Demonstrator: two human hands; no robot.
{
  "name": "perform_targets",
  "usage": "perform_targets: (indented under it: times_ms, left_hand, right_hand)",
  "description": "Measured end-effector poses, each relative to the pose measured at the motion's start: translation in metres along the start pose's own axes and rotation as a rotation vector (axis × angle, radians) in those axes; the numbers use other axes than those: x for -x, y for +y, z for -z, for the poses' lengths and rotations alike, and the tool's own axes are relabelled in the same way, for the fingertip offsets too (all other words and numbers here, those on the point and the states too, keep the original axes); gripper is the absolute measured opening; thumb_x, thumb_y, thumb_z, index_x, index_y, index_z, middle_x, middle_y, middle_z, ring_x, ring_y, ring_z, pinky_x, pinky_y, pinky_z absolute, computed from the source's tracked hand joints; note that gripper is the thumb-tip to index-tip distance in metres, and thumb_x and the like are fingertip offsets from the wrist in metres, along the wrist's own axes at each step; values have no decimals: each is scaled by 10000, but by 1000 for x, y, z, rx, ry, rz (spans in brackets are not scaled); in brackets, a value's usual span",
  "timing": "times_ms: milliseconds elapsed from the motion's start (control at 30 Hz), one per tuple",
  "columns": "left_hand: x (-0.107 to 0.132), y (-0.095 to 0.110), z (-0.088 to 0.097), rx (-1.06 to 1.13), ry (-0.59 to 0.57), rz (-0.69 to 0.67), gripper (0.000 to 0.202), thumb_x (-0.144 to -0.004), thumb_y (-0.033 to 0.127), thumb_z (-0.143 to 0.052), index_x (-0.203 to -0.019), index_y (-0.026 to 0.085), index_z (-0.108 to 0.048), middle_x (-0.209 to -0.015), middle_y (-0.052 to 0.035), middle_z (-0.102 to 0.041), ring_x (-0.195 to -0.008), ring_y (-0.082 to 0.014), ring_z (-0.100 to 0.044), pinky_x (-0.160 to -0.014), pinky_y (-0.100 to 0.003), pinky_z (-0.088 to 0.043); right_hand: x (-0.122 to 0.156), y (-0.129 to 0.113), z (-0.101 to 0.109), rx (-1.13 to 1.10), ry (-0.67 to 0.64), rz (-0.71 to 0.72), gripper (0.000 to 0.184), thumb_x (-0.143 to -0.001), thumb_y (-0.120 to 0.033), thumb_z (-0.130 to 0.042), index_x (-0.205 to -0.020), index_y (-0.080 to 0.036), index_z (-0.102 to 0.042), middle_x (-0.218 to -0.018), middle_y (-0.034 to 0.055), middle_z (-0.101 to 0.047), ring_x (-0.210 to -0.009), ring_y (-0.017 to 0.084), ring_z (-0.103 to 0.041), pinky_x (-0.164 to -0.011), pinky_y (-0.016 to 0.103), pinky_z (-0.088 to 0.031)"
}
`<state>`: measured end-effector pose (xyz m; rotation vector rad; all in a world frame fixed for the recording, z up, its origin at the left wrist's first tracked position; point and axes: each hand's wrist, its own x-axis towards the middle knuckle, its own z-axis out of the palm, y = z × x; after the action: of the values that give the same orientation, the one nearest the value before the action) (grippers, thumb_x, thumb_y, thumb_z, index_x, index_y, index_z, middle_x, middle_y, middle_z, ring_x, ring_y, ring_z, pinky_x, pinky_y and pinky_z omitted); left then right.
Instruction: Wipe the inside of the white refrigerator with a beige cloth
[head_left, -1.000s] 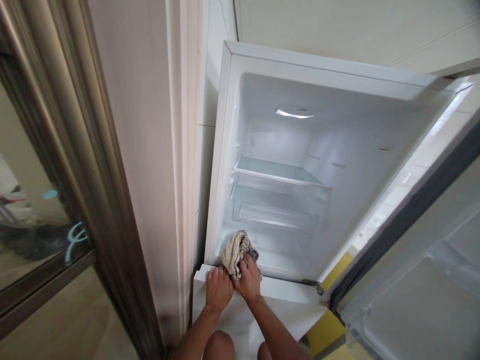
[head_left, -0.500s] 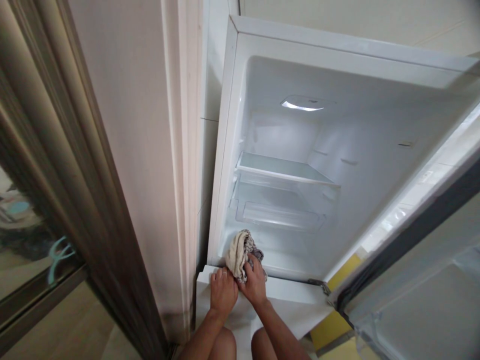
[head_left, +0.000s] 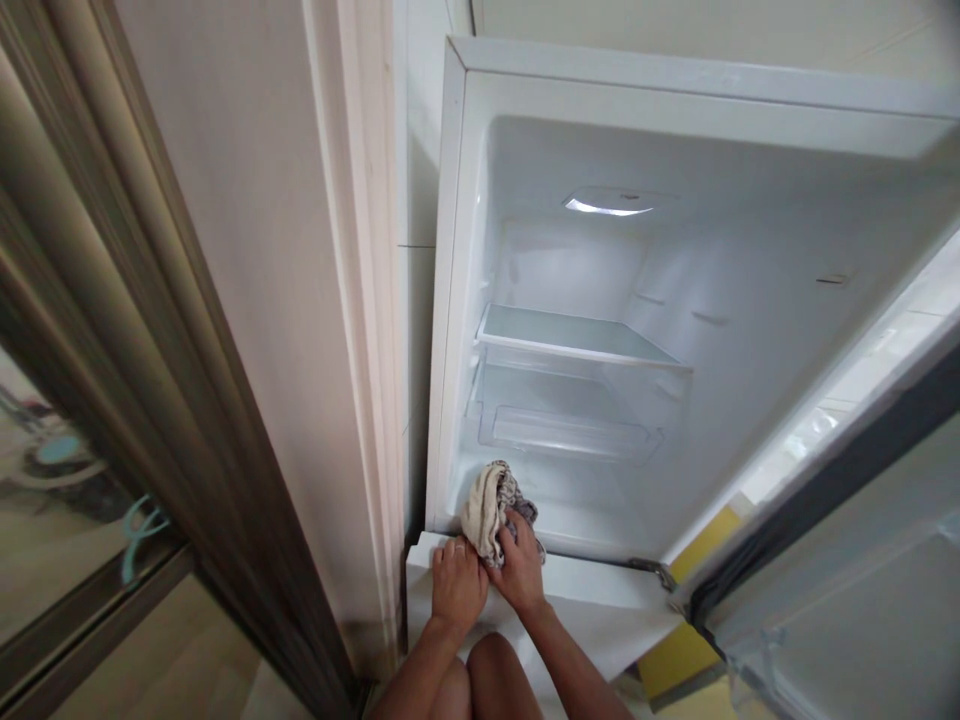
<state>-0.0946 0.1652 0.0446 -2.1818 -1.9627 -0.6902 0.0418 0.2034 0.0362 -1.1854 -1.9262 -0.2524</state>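
A bunched cloth (head_left: 486,505), cream with a dark pattern, is gripped by my right hand (head_left: 521,570) at the bottom front edge of an open fridge (head_left: 577,548). The cloth's upper part rests against the fridge's lower left inner corner. My left hand (head_left: 459,582) is right beside it, with its fingers curled over the top edge of the white lower door (head_left: 592,585). The two hands touch or nearly touch near the thumbs. The left fingertips are partly hidden behind that edge.
Inside the fridge are a glass shelf (head_left: 577,332) and a clear drawer (head_left: 570,432) below it. The opened upper door (head_left: 847,590) stands at the right by a yellow panel (head_left: 679,660). A pale door frame (head_left: 360,350) and brown sliding-door frame (head_left: 187,400) rise at the left.
The view has shifted slightly, so the fridge sits a little further right in the picture. Both hands stay in about the same place, and the right still grips the cloth. The knees have come closer together.
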Motion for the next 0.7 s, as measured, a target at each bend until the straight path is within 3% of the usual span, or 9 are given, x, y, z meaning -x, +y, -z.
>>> perform_targets:
  times_ms: [233, 400, 533, 700]
  left_hand:
    - [2, -1, -4, -9, 40, 13, 195, -876, 198, -595, -1019, 157, -720, -1037, -109, -677, -1033, -301, -576, -925, -463, -400]
    - [3, 3, -9, -18, 97, 66, 157, -875, 170, -593, -979, 154, -710, -1000, -106, -680, -1013, -292, -586, -919, -453, -413]
    - [4, 8, -15, -89, 162, 154, 170, -871, 142, -572, -974, 127, -707, -1035, -139, -688, -1009, -301, -592, -921, -455, -420]
    - [6, 7, -25, -205, 248, 123, 177, -854, 128, -564, -957, 120, -708, -1037, -145, -695, -996, -301, -595, -899, -440, -435]
  right_hand:
    - [0, 1, 0, -20, -2, -1, 427, -830, -311, -680, -1241, -205, -636, -1360, 166, -556, -1234, 319, -561, -996, 481, -541]
    - [0, 3, -2, -129, 23, -20, 444, -817, -233, -652, -1260, -213, -624, -1373, 155, -554, -1266, 304, -546, -1046, 484, -518]
    - [1, 4, -1, -194, 5, -23, 462, -800, -229, -665, -1260, -204, -630, -1390, 167, -540, -1286, 312, -532, -1055, 483, -509]
    - [1, 3, 0, -228, -4, -36, 433, -781, -209, -672, -1213, -186, -654, -1402, 180, -530, -1297, 319, -517, -1061, 494, -494]
